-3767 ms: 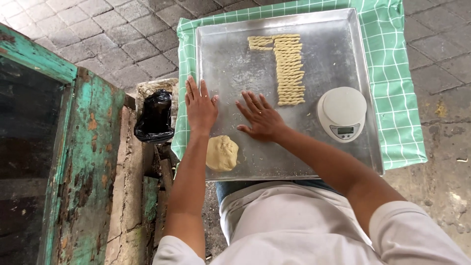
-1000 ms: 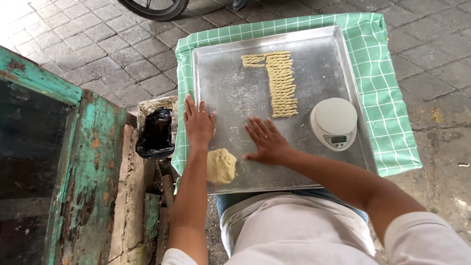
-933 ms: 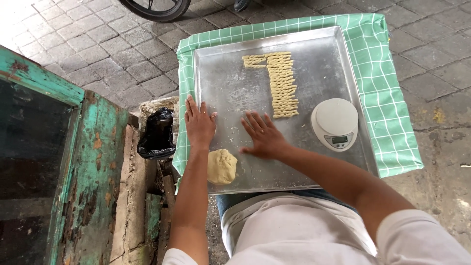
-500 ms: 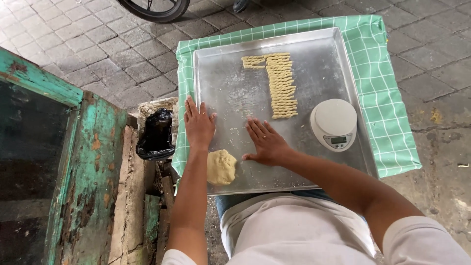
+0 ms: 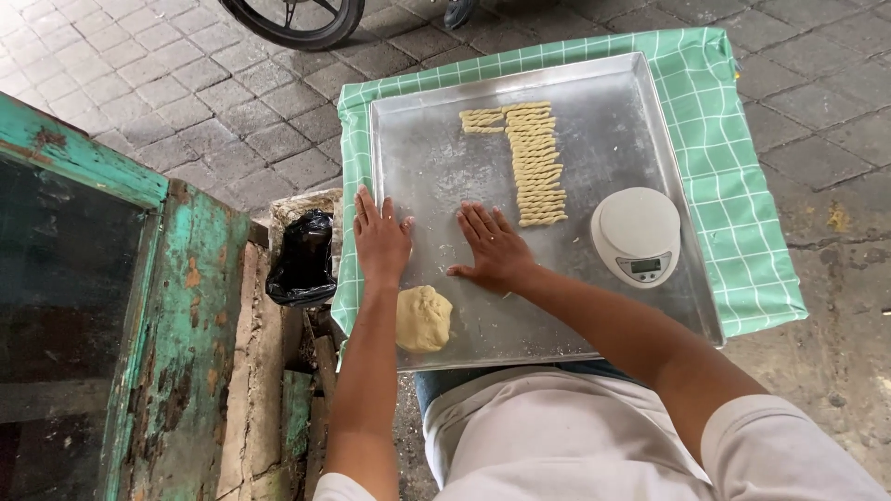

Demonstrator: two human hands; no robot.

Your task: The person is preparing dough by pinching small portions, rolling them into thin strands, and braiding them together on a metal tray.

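Dough ball (image 5: 423, 317) unmoved; both hands stay flat, empty; right hand (image 5: 497, 249) slid nearer.

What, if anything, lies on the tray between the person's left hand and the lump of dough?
Nothing visible. The left hand lies flat on the tray, and the lump of dough sits just nearer the person beside the wrist, with only bare metal between.

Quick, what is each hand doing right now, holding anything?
Left hand: open, flat on the metal tray, holding nothing.
Right hand: open, palm down on the tray; whether anything lies under it cannot be told.
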